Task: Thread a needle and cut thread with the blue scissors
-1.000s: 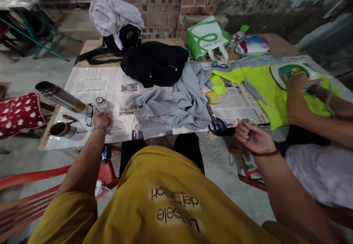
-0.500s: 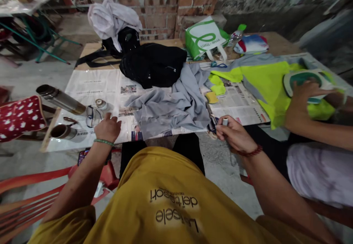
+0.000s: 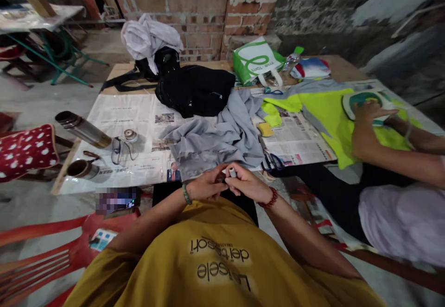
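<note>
At the near edge of the desk (image 3: 114, 68), just above your lap, you hold a small grey-white cylinder (image 3: 232, 172), perhaps a marker or a small tube; what it is exactly is too small to tell. Your right hand (image 3: 247, 185) has its fingers clamped around its body, and your left hand (image 3: 206, 186) pinches at its lower end, fingers together on it. A second ago your left hand lay by the eyeglasses (image 3: 117, 149) on the newspaper (image 3: 121, 112) and your right was out to the side; now both have met in front of you, so the work looks to have turned to this one small object, possibly its cap. Just beyond your hands lies a crumpled grey garment (image 3: 219, 135), with a black bag (image 3: 196, 89) behind it. At the far left stand a steel flask (image 3: 81, 128) and its cup (image 3: 79, 169). On your right, another person's hand (image 3: 368, 111) presses an embroidery hoop (image 3: 363, 99) on neon-yellow fabric (image 3: 330, 112).
</note>
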Demonstrator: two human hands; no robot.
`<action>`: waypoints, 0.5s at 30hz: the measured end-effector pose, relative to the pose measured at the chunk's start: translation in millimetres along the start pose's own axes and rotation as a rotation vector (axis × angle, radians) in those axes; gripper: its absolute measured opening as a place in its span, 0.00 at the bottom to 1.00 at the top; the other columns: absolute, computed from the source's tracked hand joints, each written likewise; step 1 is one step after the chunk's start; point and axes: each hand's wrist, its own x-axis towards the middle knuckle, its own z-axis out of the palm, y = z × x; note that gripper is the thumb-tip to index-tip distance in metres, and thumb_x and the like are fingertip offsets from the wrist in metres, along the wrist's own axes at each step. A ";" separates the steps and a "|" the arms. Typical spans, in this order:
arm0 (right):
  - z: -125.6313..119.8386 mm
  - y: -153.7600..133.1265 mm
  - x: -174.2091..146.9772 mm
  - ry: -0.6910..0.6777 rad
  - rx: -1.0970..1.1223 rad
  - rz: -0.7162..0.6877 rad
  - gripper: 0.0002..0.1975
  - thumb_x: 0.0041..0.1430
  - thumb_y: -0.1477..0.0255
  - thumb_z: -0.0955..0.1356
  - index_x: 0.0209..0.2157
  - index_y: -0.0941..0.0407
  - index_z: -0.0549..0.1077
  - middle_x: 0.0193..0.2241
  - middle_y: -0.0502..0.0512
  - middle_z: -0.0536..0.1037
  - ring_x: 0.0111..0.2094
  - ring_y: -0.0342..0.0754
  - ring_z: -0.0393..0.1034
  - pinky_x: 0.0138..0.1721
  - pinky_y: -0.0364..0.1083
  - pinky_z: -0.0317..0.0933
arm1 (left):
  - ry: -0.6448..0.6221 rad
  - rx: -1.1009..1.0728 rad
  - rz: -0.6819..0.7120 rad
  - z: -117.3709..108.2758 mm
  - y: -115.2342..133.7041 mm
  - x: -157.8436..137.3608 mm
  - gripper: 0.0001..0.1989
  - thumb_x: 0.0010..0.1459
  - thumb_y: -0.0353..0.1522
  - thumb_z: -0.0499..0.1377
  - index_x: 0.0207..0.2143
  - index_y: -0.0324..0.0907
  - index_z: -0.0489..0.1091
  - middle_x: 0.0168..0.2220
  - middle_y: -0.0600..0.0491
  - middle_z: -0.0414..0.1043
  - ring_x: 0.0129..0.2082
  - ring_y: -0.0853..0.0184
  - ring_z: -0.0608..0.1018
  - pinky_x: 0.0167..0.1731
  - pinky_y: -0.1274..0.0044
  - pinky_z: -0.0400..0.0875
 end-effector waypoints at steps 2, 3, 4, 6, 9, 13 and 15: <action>-6.3 5.8 -3.8 0.014 0.020 0.012 0.10 0.59 0.66 0.66 0.35 0.54 0.60 0.15 0.39 0.63 0.15 0.36 0.54 0.18 0.37 0.49 | 0.047 0.027 0.020 1.8 -4.7 2.4 0.14 0.58 0.38 0.56 0.42 0.39 0.70 0.26 0.56 0.66 0.23 0.75 0.64 0.23 0.81 0.60; -10.2 8.7 -5.7 0.024 0.056 0.016 0.11 0.59 0.65 0.66 0.36 0.55 0.60 0.15 0.39 0.63 0.15 0.36 0.54 0.18 0.37 0.48 | 0.077 0.036 0.029 1.8 -4.8 2.6 0.14 0.59 0.40 0.56 0.36 0.38 0.71 0.24 0.57 0.64 0.23 0.74 0.63 0.24 0.81 0.59; -14.0 11.4 -7.5 0.037 0.109 0.018 0.13 0.59 0.64 0.67 0.36 0.55 0.60 0.15 0.39 0.63 0.15 0.36 0.55 0.18 0.37 0.48 | 0.097 0.033 0.027 1.4 -4.0 2.5 0.16 0.59 0.43 0.56 0.34 0.38 0.71 0.22 0.57 0.62 0.23 0.74 0.62 0.23 0.81 0.58; -20.0 15.3 -9.9 0.064 0.252 0.013 0.16 0.57 0.62 0.69 0.36 0.54 0.59 0.16 0.40 0.63 0.15 0.37 0.56 0.18 0.38 0.50 | 0.091 -0.024 -0.006 1.0 -1.2 2.2 0.20 0.59 0.46 0.55 0.36 0.38 0.72 0.19 0.59 0.56 0.20 0.75 0.59 0.21 0.80 0.54; -23.4 17.0 -10.5 0.087 0.467 -0.024 0.17 0.54 0.63 0.72 0.36 0.54 0.60 0.19 0.41 0.63 0.17 0.37 0.58 0.19 0.39 0.53 | 0.047 -0.089 -0.035 3.0 0.1 4.0 0.24 0.58 0.50 0.54 0.39 0.37 0.72 0.17 0.62 0.50 0.18 0.75 0.55 0.19 0.79 0.50; -24.9 16.4 -9.7 0.111 0.641 -0.046 0.16 0.52 0.66 0.72 0.37 0.55 0.63 0.21 0.43 0.61 0.19 0.37 0.57 0.19 0.40 0.53 | 0.082 -0.043 -0.022 9.1 -4.2 12.3 0.24 0.57 0.50 0.56 0.40 0.38 0.73 0.17 0.61 0.50 0.18 0.75 0.55 0.20 0.79 0.49; -28.6 18.0 -10.9 0.130 0.675 -0.051 0.15 0.51 0.67 0.72 0.36 0.55 0.63 0.22 0.43 0.61 0.19 0.37 0.57 0.19 0.40 0.53 | 0.075 -0.051 -0.035 10.7 -4.5 16.4 0.25 0.57 0.50 0.56 0.43 0.38 0.73 0.17 0.61 0.51 0.18 0.75 0.55 0.20 0.79 0.49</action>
